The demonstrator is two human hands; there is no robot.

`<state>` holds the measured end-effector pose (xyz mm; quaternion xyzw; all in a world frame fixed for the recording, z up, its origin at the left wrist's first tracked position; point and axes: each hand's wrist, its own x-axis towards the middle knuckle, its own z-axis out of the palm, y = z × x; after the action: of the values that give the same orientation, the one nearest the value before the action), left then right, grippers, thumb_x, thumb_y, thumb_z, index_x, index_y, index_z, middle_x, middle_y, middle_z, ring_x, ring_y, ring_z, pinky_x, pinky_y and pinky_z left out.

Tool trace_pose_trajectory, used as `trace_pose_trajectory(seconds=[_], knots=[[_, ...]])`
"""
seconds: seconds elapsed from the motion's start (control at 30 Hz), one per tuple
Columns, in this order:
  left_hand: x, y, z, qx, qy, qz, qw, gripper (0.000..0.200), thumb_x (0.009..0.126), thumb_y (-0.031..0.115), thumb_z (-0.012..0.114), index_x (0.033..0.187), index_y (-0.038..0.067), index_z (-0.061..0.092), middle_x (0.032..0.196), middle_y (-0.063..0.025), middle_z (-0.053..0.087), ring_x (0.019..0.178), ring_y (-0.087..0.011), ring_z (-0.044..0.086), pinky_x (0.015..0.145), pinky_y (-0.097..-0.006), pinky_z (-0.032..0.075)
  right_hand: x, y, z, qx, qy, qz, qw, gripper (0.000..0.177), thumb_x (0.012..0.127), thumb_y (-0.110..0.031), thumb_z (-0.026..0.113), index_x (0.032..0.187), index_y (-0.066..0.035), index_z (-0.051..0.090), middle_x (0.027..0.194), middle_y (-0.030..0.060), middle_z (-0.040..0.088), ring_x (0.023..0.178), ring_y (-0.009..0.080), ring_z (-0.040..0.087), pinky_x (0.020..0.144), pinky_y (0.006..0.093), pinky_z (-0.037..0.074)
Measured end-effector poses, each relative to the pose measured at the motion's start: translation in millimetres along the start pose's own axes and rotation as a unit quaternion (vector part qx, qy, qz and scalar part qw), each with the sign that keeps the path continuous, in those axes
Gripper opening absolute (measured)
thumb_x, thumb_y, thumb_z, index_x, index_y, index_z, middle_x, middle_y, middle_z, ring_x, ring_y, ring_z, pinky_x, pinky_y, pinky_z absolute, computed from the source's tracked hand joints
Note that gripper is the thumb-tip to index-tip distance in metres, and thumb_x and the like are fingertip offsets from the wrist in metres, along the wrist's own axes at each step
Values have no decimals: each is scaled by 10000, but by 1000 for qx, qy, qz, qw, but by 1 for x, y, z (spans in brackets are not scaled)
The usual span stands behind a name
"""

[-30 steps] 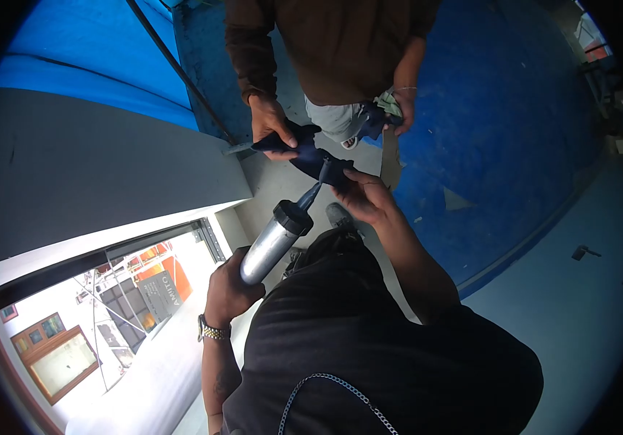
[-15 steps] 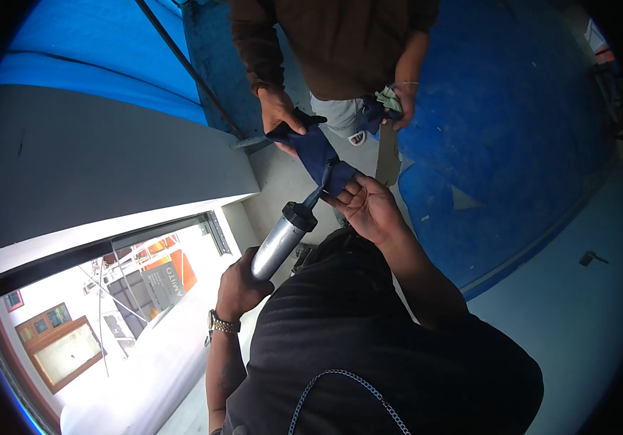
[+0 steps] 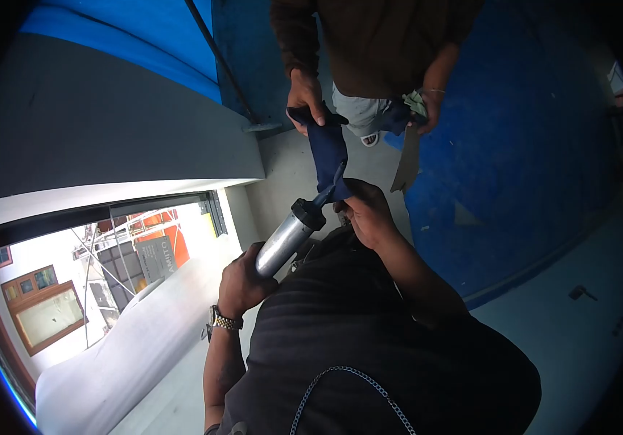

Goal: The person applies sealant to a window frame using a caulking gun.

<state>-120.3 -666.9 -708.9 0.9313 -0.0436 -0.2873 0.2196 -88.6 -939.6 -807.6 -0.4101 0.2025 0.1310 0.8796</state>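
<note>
My left hand [image 3: 245,284], with a watch on its wrist, is wrapped round the rear of a caulking gun [image 3: 281,245] with a silver barrel and black front cap. The gun points up and to the right, and its dark nozzle [image 3: 325,194] lies against a navy cloth [image 3: 328,150]. My right hand [image 3: 371,219] is closed on the cloth's lower end beside the nozzle; some fingertips are hidden. A co-worker's hand [image 3: 307,98] grips the cloth's upper end, so it stretches between us.
The co-worker's other hand [image 3: 429,109] holds another dark cloth, something pale green and a flat brownish strip [image 3: 406,161]. Blue sheeting [image 3: 500,181] covers the floor to the right. A grey wall [image 3: 123,123] and a window opening [image 3: 137,254] are on the left.
My right hand's fingers, earlier stretched under the cloth, have closed on its lower end. The cloth now runs more upright. The view has shifted, and the co-worker appears farther right.
</note>
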Motion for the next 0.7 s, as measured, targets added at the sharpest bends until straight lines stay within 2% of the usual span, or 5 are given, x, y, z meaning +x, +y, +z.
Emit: trace_pose_trajectory(seconds=[0.23,0.3,0.43,0.6,0.7], knots=[[-12,-8,0,-20,-3,-23,1000,681,648,220,800,1289,115,595,986,-215,738,919,-405,719,816,-464,575,19,-4,9,-21,6,-47,999,157,968,-89,674,1067,30,705,833,33,640,722,94,554,676,262,434],[-15,-8,-2,-22,0,-21,1000,679,647,218,799,1286,113,596,988,-214,738,920,-406,718,817,-465,574,27,-4,6,-85,5,-71,994,127,976,-127,685,1006,-4,696,808,19,635,703,86,558,651,249,420],[-19,-12,-5,-33,-4,-23,999,672,643,208,793,1278,107,599,993,-208,738,919,-410,715,815,-465,574,33,-16,8,-118,-36,-52,991,96,966,-97,683,987,-3,693,777,11,617,673,86,549,641,258,436],[-23,-11,-10,-30,-4,-40,999,665,632,191,787,1265,100,606,997,-204,738,923,-412,714,818,-460,574,37,-30,15,-159,-68,-5,985,57,933,-23,637,886,-20,669,735,3,588,596,57,505,540,223,379],[-23,-12,-13,-37,-9,-39,999,670,619,182,789,1259,93,610,1001,-207,737,933,-412,713,827,-454,572,45,-21,14,-88,-95,-31,991,114,931,-24,642,819,-44,632,719,-2,581,588,44,493,531,222,364]])
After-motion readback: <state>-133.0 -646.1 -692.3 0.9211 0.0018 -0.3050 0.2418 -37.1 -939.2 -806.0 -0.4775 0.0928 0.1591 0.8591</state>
